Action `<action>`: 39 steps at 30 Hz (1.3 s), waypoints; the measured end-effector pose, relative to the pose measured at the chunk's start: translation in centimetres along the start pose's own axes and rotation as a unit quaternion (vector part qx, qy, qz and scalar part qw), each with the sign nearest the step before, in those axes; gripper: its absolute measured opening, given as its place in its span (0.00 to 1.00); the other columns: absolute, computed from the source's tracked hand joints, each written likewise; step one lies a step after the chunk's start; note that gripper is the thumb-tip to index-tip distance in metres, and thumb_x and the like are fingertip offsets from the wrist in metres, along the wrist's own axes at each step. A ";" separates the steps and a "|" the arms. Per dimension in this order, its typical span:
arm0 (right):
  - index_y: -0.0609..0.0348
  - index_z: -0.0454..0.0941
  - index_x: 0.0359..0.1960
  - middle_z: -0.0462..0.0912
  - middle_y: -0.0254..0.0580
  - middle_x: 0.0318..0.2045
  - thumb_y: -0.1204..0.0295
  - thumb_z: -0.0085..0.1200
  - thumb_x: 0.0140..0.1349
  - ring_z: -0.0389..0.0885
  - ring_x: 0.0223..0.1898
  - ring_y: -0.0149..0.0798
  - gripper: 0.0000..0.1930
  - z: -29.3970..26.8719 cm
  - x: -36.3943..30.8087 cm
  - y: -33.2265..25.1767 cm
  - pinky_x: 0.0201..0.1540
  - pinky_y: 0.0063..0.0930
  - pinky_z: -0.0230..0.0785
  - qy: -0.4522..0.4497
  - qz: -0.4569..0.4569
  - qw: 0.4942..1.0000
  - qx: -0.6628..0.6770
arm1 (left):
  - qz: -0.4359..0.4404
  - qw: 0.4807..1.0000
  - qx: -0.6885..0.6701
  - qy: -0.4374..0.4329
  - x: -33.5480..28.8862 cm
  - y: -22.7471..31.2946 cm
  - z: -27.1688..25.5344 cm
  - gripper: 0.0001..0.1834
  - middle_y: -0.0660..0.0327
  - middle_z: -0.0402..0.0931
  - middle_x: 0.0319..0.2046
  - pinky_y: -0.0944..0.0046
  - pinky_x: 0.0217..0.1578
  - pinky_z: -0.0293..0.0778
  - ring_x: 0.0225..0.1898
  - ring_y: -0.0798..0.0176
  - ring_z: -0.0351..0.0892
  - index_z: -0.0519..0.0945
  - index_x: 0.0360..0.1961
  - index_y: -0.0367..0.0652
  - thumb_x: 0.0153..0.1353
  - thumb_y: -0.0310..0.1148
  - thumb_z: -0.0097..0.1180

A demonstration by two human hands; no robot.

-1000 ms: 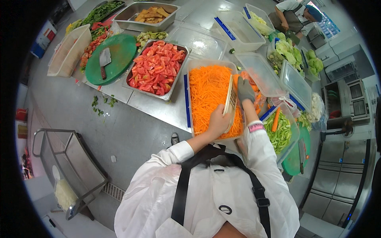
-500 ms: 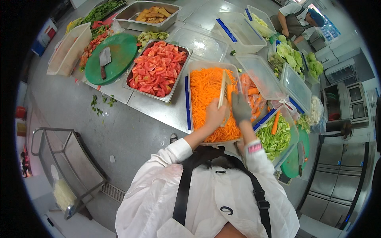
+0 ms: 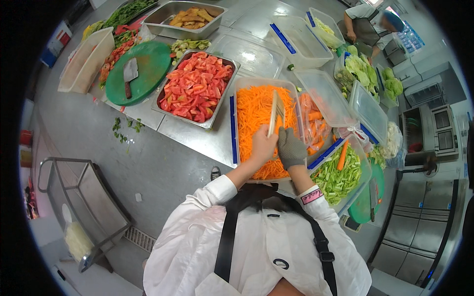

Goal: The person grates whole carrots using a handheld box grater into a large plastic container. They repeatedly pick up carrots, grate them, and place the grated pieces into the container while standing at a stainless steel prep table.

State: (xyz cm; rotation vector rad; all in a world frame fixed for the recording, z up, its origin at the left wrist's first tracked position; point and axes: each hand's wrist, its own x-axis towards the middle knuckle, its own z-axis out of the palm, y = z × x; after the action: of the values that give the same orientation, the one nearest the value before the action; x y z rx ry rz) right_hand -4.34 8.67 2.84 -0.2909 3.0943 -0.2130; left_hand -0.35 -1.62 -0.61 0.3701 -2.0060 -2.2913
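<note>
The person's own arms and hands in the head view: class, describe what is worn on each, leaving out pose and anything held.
Both arms wear long white sleeves. The left hand is bare, with the left sleeve's cuff folded back at the wrist. The right hand wears a grey knitted glove, and the right sleeve ends in a white cuff with a pink band. Dark apron straps cross the white jacket between the arms.

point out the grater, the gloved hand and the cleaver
grater (image 3: 275,112), head view, middle of its flat blade face
gloved right hand (image 3: 291,148), head view, back of the glove
cleaver (image 3: 130,72), head view, its blade
</note>
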 end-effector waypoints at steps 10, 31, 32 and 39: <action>0.55 0.72 0.44 0.81 0.53 0.32 0.49 0.27 0.66 0.79 0.36 0.57 0.26 0.7 5.5 3.5 0.42 0.48 0.68 0.016 0.037 0.998 0.041 | 0.042 0.999 -0.002 0.003 -1.5 -0.2 0.9 0.10 0.59 0.73 0.25 0.66 0.29 0.69 0.27 0.66 0.72 0.74 0.37 0.35 0.53 0.26 0.47; 0.55 0.70 0.37 0.80 0.54 0.28 0.54 0.34 0.66 0.78 0.28 0.58 0.18 4.0 0.5 0.0 0.31 0.51 0.68 -0.016 0.043 0.997 0.069 | -0.100 0.989 -0.111 0.016 1.1 -3.7 -1.4 0.06 0.62 0.71 0.23 0.68 0.23 0.66 0.23 0.69 0.69 0.73 0.34 0.34 0.55 0.24 0.47; 0.55 0.70 0.37 0.80 0.54 0.29 0.54 0.33 0.66 0.78 0.29 0.58 0.19 4.5 2.2 0.2 0.33 0.52 0.68 -0.023 0.063 0.995 0.073 | -0.073 0.993 -0.091 0.019 0.8 -4.3 -1.1 0.07 0.62 0.71 0.23 0.68 0.24 0.67 0.23 0.69 0.69 0.73 0.34 0.33 0.54 0.24 0.48; 0.57 0.72 0.45 0.80 0.56 0.40 0.53 0.31 0.65 0.78 0.43 0.56 0.23 7.3 10.1 -0.6 0.45 0.50 0.67 -0.105 0.091 0.988 0.068 | -0.073 0.995 -0.059 0.034 -0.2 -3.8 -1.4 0.09 0.58 0.75 0.26 0.68 0.30 0.69 0.27 0.67 0.74 0.74 0.35 0.33 0.53 0.24 0.49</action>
State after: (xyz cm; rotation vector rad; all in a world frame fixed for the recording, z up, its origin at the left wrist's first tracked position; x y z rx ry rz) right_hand -13.85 5.26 -4.43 -0.0228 2.8574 -0.3612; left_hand 0.52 -2.44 -4.48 0.5952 -1.8588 -2.4327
